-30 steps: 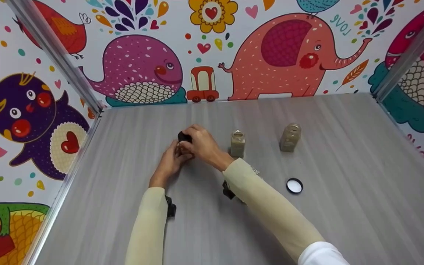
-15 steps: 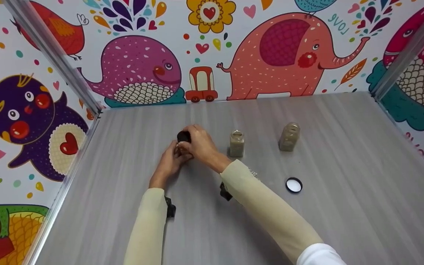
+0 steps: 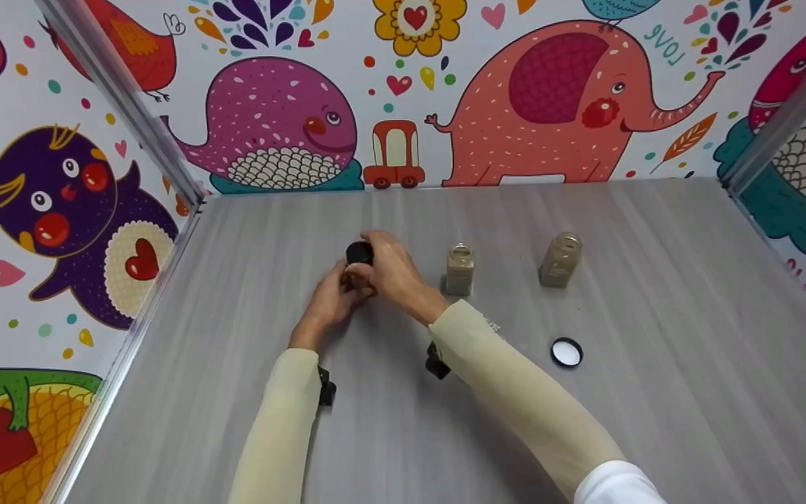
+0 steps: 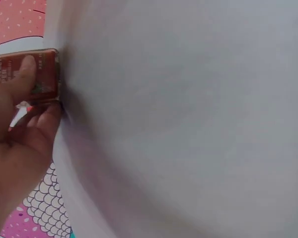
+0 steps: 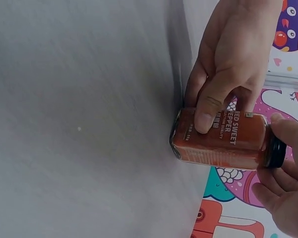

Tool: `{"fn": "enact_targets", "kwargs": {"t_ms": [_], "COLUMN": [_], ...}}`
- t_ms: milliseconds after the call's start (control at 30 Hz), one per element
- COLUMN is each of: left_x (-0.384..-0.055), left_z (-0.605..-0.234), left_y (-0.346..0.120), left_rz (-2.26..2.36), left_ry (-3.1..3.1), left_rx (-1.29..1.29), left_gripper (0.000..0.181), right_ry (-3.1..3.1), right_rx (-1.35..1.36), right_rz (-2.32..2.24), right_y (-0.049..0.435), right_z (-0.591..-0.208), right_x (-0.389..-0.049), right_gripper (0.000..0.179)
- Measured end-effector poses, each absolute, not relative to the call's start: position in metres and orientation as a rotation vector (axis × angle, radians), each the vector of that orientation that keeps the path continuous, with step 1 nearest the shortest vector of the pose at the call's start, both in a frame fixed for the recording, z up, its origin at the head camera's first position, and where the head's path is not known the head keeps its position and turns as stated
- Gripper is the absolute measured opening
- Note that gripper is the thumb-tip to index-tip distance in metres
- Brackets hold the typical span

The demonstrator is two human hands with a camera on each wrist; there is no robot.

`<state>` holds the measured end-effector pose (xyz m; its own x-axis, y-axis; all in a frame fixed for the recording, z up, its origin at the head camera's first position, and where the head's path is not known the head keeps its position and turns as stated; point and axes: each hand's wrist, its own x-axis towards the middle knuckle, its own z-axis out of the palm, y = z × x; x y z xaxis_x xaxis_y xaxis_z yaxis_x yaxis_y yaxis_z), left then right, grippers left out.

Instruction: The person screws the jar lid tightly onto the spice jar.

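Paprika jar (image 5: 221, 140), small and square-shouldered, labelled red sweet pepper, stands on the grey table (image 3: 403, 420) left of centre, clasped between both hands. Left hand (image 5: 232, 59) wraps the body, thumb pressed flat on the label; right hand (image 3: 390, 269) curls its fingers round the black cap (image 3: 359, 253) on top. Judged rigid, glass or hard plastic, smooth-sided and likely slick, light enough for one hand, breakable if dropped; the body gives the steady hold, the ribbed cap the twisting purchase. Two uncapped spice jars, one near (image 3: 459, 269) and one further right (image 3: 560, 260), stand apart, and a loose black lid (image 3: 566, 352) lies nearer the person. Against the pictures from a second ago, the hands hold the same clasp at the same spot; the cap shows slightly more clearly, and the head view has shifted a little.
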<state>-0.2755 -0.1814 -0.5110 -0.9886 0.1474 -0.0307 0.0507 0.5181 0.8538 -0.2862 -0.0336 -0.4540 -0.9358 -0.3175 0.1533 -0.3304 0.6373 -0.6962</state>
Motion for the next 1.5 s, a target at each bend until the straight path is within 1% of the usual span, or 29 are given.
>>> {"fn": "enact_targets", "kwargs": {"t_ms": [167, 267, 367, 533, 767, 867, 967, 1100, 1300, 1500], "left_x": [-0.271, -0.265, -0.257, -0.245, -0.227, -0.22, -0.215, -0.209, -0.207, -0.202], "left_z": [-0.506, -0.504, -0.503, -0.506, -0.511, -0.509, -0.505, -0.499, -0.499, -0.498], "left_y": [-0.18, -0.181, -0.181, -0.178, -0.164, -0.158, -0.151, -0.141, -0.125, -0.112], "left_rz": [1.423, 1.466, 1.53, 1.515, 1.432, 1.412, 1.392, 1.385, 1.437, 1.475], "left_ry": [2.693, 2.665, 2.641, 2.724, 2.904, 2.892, 2.863, 2.813, 2.752, 2.723], "left_rx": [0.08, -0.012, -0.079, -0.129, -0.204, -0.226, -0.237, -0.209, -0.033, 0.07], "left_gripper": [0.069, 0.077, 0.078, 0.067, 0.034, 0.031, 0.032, 0.036, 0.046, 0.049], "right_ry": [-2.779, -2.74, -2.716, -2.693, -2.639, -2.65, -2.67, -2.67, -2.648, -2.61], "right_rx": [0.614, 0.625, 0.625, 0.645, 0.694, 0.707, 0.722, 0.753, 0.8, 0.853], "right_rz": [1.232, 1.237, 1.232, 1.23, 1.318, 1.343, 1.359, 1.352, 1.279, 1.278], "right_y": [-0.03, -0.026, -0.02, -0.011, 0.01, 0.021, 0.031, 0.043, 0.062, 0.076], "right_z": [-0.458, -0.458, -0.457, -0.454, -0.449, -0.446, -0.443, -0.441, -0.442, -0.447], "right_x": [-0.28, -0.274, -0.268, -0.255, -0.228, -0.217, -0.207, -0.195, -0.182, -0.168], "right_gripper": [0.069, 0.069, 0.065, 0.057, 0.048, 0.047, 0.047, 0.047, 0.049, 0.051]}}
